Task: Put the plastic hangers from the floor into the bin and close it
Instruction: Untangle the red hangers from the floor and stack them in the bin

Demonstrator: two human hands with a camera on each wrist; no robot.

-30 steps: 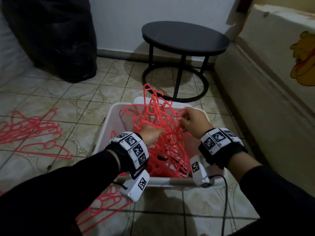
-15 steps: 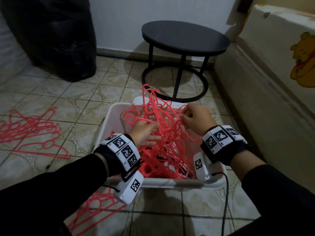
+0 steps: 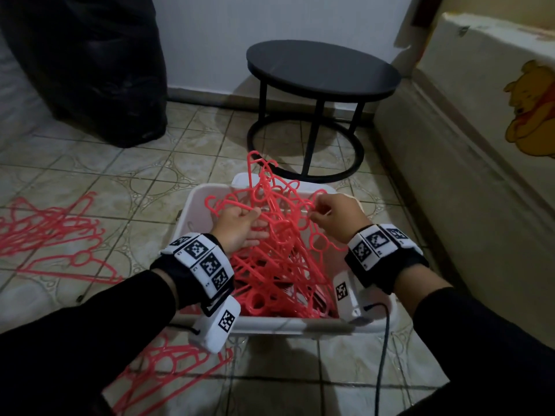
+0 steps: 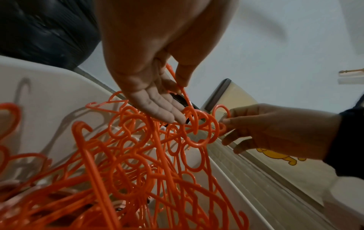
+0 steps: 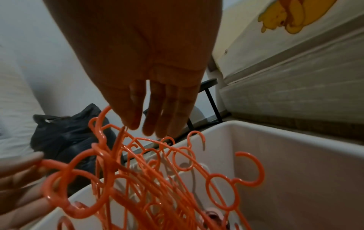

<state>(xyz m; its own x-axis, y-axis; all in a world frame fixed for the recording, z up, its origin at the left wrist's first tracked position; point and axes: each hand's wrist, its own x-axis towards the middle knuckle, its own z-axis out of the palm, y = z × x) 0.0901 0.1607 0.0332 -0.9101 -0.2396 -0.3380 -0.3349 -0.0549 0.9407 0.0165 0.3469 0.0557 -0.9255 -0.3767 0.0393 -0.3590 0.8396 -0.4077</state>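
On tiled floor (image 3: pixel 99 181), white bin (image 3: pixel 195 211) seen open, lid not identified. Tangled red hangers (image 3: pixel 279 265) piled inside bin, upper hooks raised above far rim. More hangers (image 3: pixel 51 235) spread on floor at left; further ones (image 3: pixel 168 364) noted near bin's front left corner. Left hand (image 3: pixel 240 229) laid flat against tangle, fingers (image 4: pixel 163 112) straight, nothing grasped. Right hand (image 3: pixel 336 217) held at tangle top; hook (image 4: pixel 221 110) pinched between thumb and fingertips.

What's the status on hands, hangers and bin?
Left hand flat against hangers; right hand pinching one. Bin open, tangle poking above rim. More on floor.
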